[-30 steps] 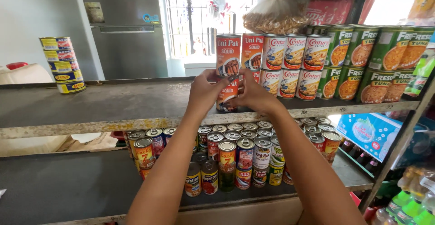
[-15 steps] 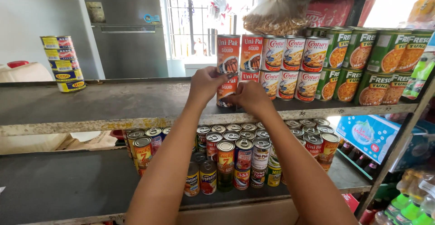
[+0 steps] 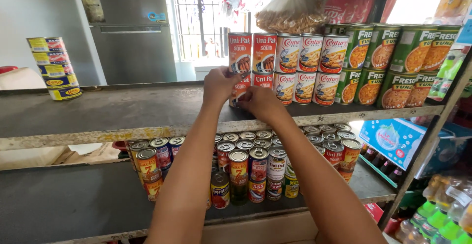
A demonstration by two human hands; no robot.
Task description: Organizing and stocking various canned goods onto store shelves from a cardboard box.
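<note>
Both my arms reach up to the upper shelf (image 3: 123,114). My left hand (image 3: 220,84) grips the lower red squid can (image 3: 241,89) at the left end of a row of stacked cans, under the upper red squid can (image 3: 240,52). My right hand (image 3: 260,102) holds the same lower can from its right front side. To the right stand a second red pair (image 3: 264,52), white-and-red tuna cans (image 3: 310,52) and green tuna cans (image 3: 383,47), all two high.
A stack of yellow and red flat tins (image 3: 51,67) stands at the shelf's far left. The lower shelf (image 3: 64,200) holds several small cans (image 3: 248,163) in a cluster. Bottles (image 3: 437,219) and a blue box (image 3: 398,138) sit at the right. A bag (image 3: 292,10) hangs above.
My hands have slid slightly left and down with the stacked red squid cans, settling them against the row; the view has shifted a little.
</note>
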